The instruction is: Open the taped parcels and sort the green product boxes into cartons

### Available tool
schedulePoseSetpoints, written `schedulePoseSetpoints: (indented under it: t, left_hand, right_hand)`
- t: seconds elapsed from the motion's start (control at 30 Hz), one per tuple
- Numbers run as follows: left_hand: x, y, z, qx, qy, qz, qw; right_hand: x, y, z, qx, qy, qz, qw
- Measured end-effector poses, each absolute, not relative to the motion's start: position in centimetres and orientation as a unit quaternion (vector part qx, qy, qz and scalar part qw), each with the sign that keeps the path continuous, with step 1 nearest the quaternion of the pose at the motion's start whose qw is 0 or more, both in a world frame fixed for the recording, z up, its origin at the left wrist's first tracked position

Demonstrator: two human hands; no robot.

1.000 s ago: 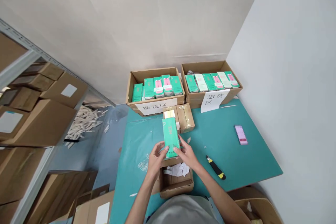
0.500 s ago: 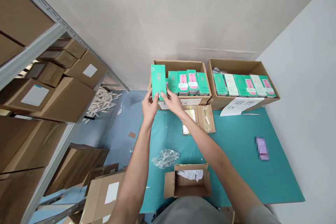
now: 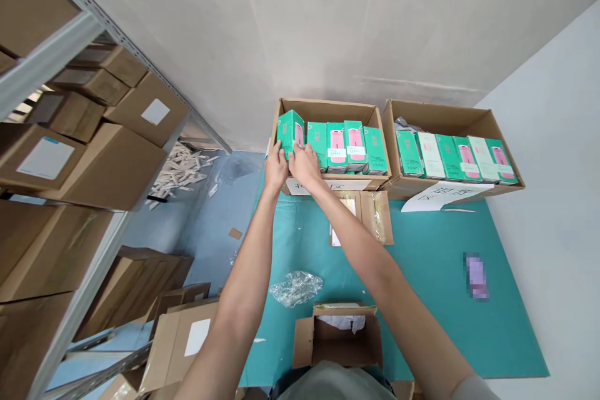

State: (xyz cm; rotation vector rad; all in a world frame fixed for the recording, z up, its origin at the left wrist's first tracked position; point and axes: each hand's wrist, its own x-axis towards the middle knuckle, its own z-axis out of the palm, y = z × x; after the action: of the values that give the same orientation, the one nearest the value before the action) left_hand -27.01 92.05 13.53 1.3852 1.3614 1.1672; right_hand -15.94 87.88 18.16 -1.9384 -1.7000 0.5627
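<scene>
Left hand (image 3: pixel 276 165) and right hand (image 3: pixel 304 164) pinching green box (image 3: pixel 289 129) low between them, at open carton (image 3: pixel 335 111)'s left end. Light, even squeeze probably sparing box's corners.

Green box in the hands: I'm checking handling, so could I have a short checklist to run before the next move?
1. Both hands on the green box: ok, left hand and right hand are at its lower part.
2. Box at the left carton's left end: ok.
3. Top level with the neighbouring box: not ok, it shows higher.
4. Base seated: cannot tell, hidden.
5. Carton's front sign fully visible: not ok, partly covered.
</scene>
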Motion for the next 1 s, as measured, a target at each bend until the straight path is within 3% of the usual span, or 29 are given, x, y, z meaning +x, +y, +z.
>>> schedulePoseSetpoints:
  t: [0.23,0.37,0.5,0.6,0.77,1.0]
  left_hand:
    - [-26.5,91.8,12.8,0.618,0.535,0.403,0.411]
    - [-25.8,91.2,13.3,0.671,0.581,0.291,0.358]
    - [-25.4,90.5,14.7,0.714,0.602,0.175,0.311]
    - [-25.6,87.4,14.6,0.749,0.563,0.219,0.272]
    - [-28.8,74.7,8.4,0.754,0.505,0.333,0.256]
    - [-35.2,57.2,-0.6,0.656,0.617,0.113,0.419]
  right_hand:
    - [-15.9,85.8,16.2,-0.729,-0.604,0.193,0.260]
    - [-15.8,84.9,14.1,-0.724,-0.601,0.175,0.292]
    - [-15.8,85.1,14.1,-0.711,-0.631,0.168,0.261]
    - [-14.3,82.9,15.0,-0.678,-0.670,0.170,0.249]
    - [-10.1,69.5,13.9,-0.636,-0.685,0.107,0.340]
    - [-8.0,46.7,9.8,-0.726,-0.591,0.119,0.331]
